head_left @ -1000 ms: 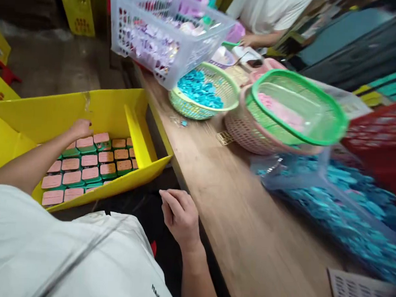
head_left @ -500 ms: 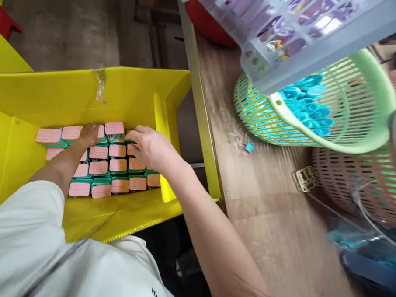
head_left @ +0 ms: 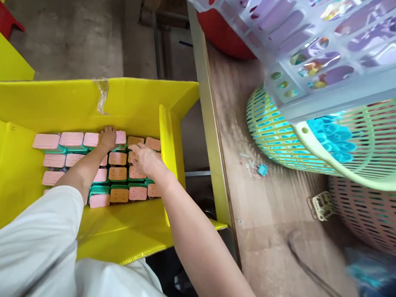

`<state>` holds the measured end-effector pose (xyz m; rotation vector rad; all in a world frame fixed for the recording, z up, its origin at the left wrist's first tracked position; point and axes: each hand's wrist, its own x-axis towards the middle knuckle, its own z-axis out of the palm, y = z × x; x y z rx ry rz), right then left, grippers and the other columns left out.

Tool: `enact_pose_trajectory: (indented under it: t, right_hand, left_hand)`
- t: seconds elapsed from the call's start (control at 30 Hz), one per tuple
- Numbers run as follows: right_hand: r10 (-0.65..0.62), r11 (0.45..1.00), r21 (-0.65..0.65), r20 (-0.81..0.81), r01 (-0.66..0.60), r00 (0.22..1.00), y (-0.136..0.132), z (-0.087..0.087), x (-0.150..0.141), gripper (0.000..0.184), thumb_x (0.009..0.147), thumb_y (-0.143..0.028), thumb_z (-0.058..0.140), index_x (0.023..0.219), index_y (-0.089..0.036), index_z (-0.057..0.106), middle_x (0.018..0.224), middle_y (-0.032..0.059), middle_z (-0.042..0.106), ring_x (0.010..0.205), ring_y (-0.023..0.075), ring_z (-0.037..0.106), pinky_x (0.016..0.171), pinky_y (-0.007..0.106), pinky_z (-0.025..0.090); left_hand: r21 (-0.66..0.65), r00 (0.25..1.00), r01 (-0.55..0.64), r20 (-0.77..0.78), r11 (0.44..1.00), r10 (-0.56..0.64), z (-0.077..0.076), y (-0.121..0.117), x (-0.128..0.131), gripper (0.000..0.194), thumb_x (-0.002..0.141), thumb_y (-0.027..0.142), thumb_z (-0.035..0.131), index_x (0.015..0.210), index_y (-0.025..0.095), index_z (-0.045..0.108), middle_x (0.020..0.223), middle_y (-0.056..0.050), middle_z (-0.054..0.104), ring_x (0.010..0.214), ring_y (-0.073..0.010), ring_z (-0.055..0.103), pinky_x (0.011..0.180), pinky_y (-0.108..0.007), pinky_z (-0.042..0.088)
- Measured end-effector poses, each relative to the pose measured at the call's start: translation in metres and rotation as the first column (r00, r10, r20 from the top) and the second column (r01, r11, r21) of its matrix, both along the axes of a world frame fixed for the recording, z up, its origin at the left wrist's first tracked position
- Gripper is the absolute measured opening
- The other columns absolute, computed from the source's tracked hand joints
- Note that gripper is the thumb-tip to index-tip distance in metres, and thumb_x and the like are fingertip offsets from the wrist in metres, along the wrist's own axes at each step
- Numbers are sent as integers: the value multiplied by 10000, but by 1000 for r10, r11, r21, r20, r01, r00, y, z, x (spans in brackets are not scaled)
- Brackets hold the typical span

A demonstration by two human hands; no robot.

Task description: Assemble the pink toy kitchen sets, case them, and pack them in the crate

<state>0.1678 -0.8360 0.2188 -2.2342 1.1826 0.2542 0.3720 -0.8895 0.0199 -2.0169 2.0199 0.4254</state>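
Pink- and orange-topped green rectangular packs point(head_left: 100, 200) in rows inside the open yellow box point(head_left: 62, 101); long axes left-right. Left hand point(head_left: 107, 138) on pack tops, grasp cannot be told; right hand point(head_left: 146, 160) half-open, touching tops.

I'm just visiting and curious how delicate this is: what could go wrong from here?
The left hand and right hand are among tightly packed small boxes, so a push might tilt neighbours. The purple-filled crate juts over the green basket; a knock could spill pieces.
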Motion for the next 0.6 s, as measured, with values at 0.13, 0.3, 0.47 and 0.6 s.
enact_pose_trajectory:
  t: [0.13,0.3,0.47,0.6]
  right_hand:
    - [-130,992,-2,-15,130,991,-1,-2,1,501,930,-147,604,1426,-161,537,1362,156,550,1342,298,498,1122,468,465]
    - [-206,978,17,-38,207,978,2,-7,2,676,898,-158,662,1531,-182,424,1462,181,456,1430,343,391,1093,510,499]
    - [-198,979,37,-16,198,980,-1,-19,7,1195,649,-323,932,1617,-241,236,1610,213,284,1495,409,325,1144,562,437]
    - [-120,978,168,-29,123,992,2,-5,14,1043,618,-269,919,1530,-215,415,1317,169,663,1136,329,692,945,446,590]
  left_hand:
    - [1,996,52,-68,999,-52,10,8,-4,758,779,427,771,1342,13,477,1454,-309,414,1317,-433,379,1077,-511,327]
    - [41,964,136,-236,990,-122,30,17,-14,684,694,288,796,1251,11,512,1290,-295,568,1218,-421,527,1046,-495,393]
    - [25,822,188,-551,982,-143,78,55,2,778,563,320,854,1236,144,508,1199,-135,630,1101,-313,617,944,-397,510]
    - [15,361,213,-930,977,-65,111,61,6,602,759,497,774,1223,176,563,1171,-95,651,1063,-256,642,940,-404,542]
